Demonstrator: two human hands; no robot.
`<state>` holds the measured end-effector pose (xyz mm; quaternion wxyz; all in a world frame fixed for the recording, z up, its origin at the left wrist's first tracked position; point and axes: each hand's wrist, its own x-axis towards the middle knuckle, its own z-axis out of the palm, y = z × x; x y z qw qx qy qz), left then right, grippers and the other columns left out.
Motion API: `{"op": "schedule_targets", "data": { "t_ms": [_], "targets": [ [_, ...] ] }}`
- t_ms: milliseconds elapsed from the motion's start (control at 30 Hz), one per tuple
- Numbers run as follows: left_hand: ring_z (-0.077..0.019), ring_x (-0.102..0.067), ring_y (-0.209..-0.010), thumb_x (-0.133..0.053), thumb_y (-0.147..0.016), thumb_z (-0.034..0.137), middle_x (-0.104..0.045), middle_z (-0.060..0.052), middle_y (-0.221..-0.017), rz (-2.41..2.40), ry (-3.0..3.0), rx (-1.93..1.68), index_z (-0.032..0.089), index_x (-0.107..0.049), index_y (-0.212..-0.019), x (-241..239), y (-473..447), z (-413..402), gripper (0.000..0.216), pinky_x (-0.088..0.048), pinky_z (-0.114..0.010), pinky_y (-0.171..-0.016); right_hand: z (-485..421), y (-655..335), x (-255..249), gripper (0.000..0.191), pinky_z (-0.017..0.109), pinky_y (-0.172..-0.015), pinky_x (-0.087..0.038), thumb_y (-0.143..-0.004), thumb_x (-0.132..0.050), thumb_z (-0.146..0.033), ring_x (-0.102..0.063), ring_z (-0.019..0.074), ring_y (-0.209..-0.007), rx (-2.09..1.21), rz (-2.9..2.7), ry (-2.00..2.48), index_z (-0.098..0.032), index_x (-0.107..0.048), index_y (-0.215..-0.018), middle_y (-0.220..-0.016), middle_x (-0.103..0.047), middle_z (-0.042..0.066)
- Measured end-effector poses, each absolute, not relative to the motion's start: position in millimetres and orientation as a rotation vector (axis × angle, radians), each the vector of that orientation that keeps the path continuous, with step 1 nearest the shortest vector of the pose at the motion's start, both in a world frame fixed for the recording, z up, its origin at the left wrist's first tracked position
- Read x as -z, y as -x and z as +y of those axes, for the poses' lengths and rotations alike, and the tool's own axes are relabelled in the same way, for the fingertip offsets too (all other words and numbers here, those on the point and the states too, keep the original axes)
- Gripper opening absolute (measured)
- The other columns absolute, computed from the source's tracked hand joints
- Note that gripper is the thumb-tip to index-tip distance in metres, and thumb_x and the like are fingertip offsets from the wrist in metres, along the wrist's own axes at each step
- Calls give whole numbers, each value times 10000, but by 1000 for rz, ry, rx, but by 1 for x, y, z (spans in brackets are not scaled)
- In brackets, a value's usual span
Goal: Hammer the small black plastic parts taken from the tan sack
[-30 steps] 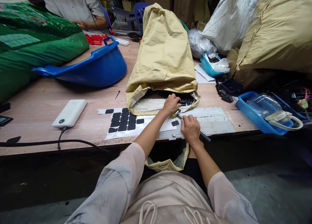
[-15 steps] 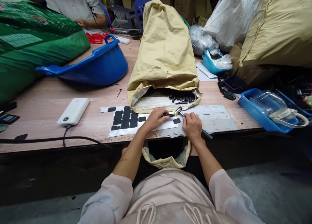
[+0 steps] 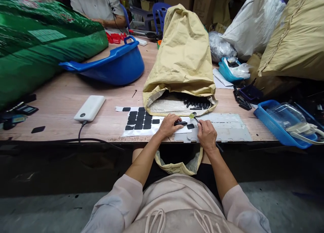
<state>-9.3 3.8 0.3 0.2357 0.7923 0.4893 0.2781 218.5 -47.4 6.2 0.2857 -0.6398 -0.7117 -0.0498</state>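
Note:
My left hand (image 3: 169,124) is closed on a small black part (image 3: 180,123), held down on a white backing sheet (image 3: 152,127) that carries several black pads (image 3: 138,121). My right hand (image 3: 207,135) grips a thin tool (image 3: 196,118) with a yellow-green tip, its end just right of the black part and above a single black pad (image 3: 190,126). Behind both hands lies a tan paper sack (image 3: 183,57) on its side, its open mouth showing several black parts (image 3: 197,103). A grey metal plate (image 3: 225,130) lies under my right hand.
A white power bank (image 3: 89,108) with a black cable lies left. A blue basin (image 3: 113,66) and green sacks (image 3: 37,47) stand farther left. Blue trays (image 3: 280,125) and big sacks fill the right. Another person sits at the far end. An open bag (image 3: 178,165) hangs below the table edge.
My left hand has come out of the sack's mouth with a black part and set it down on the white sheet. My right hand stayed put with the tool.

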Motion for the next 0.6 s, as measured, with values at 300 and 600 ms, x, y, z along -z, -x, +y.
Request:
{"op": "schedule_targets", "data": {
  "t_ms": [300, 600],
  "targets": [
    [-246, -586, -978, -782, -873, 330, -671, -51, -938, 1333, -2182, -800, 219, -744, -973, 6, 8, 6, 154, -475, -384, -891, -74, -196, -16, 331, 318, -837, -532, -1079, -420, -321, -657, 206, -898, -148, -1828, 1513, -202, -711, -1181, -975, -690, 88],
    [-242, -590, -961, -792, -871, 299, -661, -48, -919, 1324, -2188, -844, 217, -753, -951, 9, 8, 6, 120, -475, -373, -867, -75, -192, -13, 335, 317, -804, -524, -1083, -421, -329, -642, 202, -876, -139, -1856, 1495, -204, -720, -1170, -958, -682, 82]
  ]
}}
